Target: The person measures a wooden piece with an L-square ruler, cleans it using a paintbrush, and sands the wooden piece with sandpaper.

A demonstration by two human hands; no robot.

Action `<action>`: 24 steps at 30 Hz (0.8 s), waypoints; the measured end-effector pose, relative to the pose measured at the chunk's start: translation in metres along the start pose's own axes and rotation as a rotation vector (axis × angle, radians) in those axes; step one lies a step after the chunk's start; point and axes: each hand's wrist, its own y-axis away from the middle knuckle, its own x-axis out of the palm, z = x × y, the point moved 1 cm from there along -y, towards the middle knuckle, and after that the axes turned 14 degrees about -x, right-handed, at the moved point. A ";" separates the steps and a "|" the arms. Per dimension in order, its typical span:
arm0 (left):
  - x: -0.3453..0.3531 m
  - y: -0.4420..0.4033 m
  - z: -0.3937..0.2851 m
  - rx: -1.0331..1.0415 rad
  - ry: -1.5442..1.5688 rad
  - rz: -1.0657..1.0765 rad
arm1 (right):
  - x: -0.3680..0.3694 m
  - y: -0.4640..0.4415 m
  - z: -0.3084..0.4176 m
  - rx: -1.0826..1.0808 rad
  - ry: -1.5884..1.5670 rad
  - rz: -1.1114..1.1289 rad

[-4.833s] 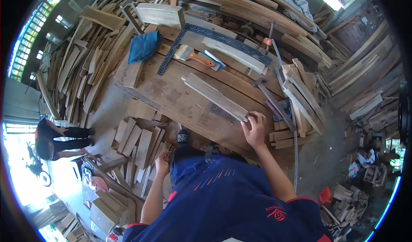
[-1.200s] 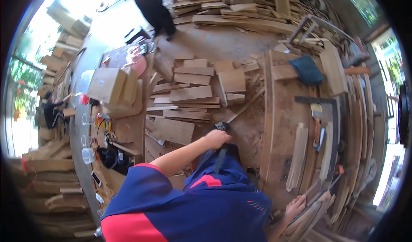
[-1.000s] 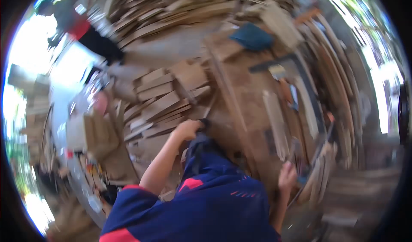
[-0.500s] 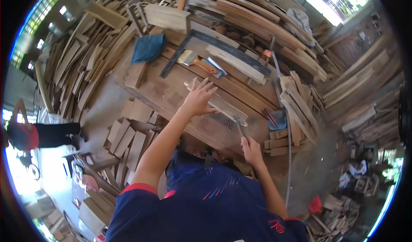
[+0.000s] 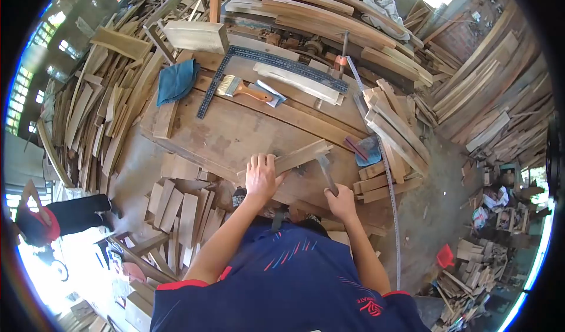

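Note:
A narrow wooden strip point(image 5: 302, 154) lies at a slant near the front edge of the wooden bench point(image 5: 223, 135). My left hand point(image 5: 262, 179) grips the strip's left part, fingers over the top and thumb along its near side. In my right hand point(image 5: 341, 202) is a slim hand tool point(image 5: 328, 176) with a flat grey end and darker handle; its exact kind is unclear. The tool's grey end is at the strip's right end; whether they touch I cannot tell. Beyond lie a paintbrush point(image 5: 253, 91), a folded sheet point(image 5: 272, 94) and a black framing square point(image 5: 282, 65).
A blue cloth point(image 5: 176, 82) hangs at the bench's left corner. A clamp point(image 5: 342, 58) stands at the back. Wood offcuts point(image 5: 188, 211) are stacked at the front left, boards point(image 5: 397, 129) at the right. Another person point(image 5: 65, 217) stands at far left.
My left hand has gone from spread over the strip to gripping it nearer my body. The strip has turned, its right end now pointing farther away. The tool stays in my right hand.

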 end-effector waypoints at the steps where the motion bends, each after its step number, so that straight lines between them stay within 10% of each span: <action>1: -0.001 0.003 0.000 -0.002 -0.003 0.003 | -0.009 0.000 0.017 -0.001 -0.014 -0.020; 24: -0.002 0.002 0.002 -0.043 -0.011 0.032 | 0.014 -0.023 -0.046 0.240 -0.088 0.046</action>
